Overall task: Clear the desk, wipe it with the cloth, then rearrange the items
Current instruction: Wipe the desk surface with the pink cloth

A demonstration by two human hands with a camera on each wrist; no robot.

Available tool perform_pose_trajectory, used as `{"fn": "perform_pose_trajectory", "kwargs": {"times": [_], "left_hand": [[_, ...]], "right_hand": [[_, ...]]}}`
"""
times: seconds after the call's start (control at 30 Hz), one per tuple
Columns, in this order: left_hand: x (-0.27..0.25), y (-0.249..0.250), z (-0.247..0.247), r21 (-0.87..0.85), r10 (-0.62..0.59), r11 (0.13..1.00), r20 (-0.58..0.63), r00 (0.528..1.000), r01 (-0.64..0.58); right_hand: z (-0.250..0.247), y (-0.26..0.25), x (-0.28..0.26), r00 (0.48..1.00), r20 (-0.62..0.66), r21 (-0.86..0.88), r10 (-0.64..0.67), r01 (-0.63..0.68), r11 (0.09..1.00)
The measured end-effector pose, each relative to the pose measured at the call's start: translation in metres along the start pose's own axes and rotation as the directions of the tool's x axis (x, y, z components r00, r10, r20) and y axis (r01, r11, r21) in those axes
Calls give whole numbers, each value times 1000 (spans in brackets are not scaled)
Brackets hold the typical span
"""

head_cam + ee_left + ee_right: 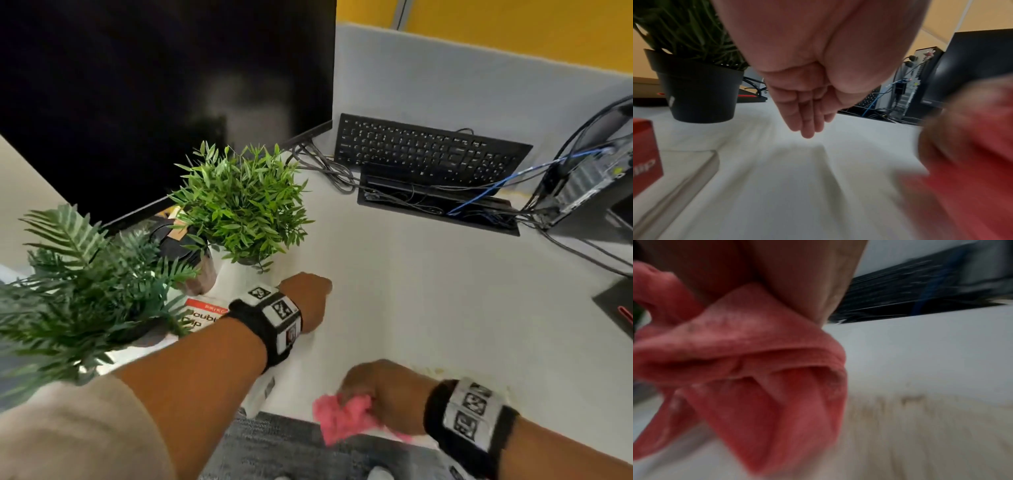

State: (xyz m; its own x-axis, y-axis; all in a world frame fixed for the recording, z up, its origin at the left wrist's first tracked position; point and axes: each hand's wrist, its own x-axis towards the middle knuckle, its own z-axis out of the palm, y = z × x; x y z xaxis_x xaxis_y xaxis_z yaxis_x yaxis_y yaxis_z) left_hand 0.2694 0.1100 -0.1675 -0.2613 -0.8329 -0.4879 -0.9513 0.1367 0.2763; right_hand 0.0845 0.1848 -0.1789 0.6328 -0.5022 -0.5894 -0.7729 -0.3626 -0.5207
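Wiping now: right hand [383, 394] clenches the bunched pink cloth [344, 418] at the near edge of the surface [428, 291], so flatten it, press evenly, sweep toward the left hand [306, 301], relaxed and empty, stopping short of the white-potted plant [239, 205] and keyboard [428, 150].

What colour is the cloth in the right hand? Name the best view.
Pink. The cloth is bunched in the right hand; the head view shows it best.

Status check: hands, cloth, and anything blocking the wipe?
Right hand grips pink cloth at desk front edge. Left hand empty. Plants crowd left side.
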Motion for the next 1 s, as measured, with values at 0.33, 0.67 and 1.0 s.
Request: {"fn": "perform_pose_trajectory", "kwargs": {"times": [0.33, 0.67, 1.0], "left_hand": [[-28, 17, 5, 186, 28, 982, 44, 999, -36], [-51, 20, -15, 159, 135, 968, 318, 938, -193], [-41, 37, -33, 71, 127, 988, 117, 985, -136]], "right_hand": [[-149, 68, 118, 672, -519, 519, 528, -244, 820], [-72, -22, 133, 938, -346, -114, -3, -39, 993], [58, -6, 7, 928, -280, -295, -244, 159, 942]]}}
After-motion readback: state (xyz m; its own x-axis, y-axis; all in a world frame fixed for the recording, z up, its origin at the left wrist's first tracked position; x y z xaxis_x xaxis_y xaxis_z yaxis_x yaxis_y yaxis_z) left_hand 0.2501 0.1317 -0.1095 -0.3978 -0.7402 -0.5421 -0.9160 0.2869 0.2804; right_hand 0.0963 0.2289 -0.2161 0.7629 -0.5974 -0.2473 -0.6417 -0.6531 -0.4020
